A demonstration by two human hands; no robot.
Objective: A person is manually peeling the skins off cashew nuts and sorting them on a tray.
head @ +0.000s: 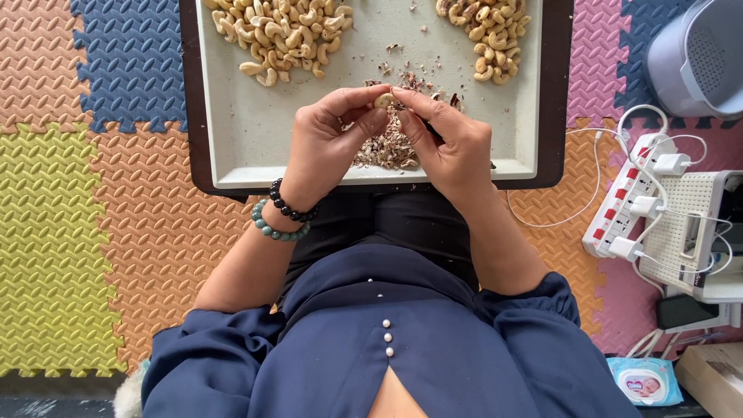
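Both hands meet over a grey tray (248,147) with a dark rim. My left hand (329,143) and my right hand (449,143) pinch one pale cashew nut (383,99) between their fingertips. Under the hands lies a heap of brown skin flakes (385,149). A pile of pale cashews (282,32) sits at the tray's far left, and a second pile with browner bits (486,35) lies at its far right. Two bead bracelets, one black and one green (280,215), circle my left wrist.
Coloured foam floor tiles (93,193) surround the tray. At the right lie a white power strip (631,197) with plugs and cables, a white box-like device (689,232), a pale grey bin (696,58) and a pack of wipes (644,381).
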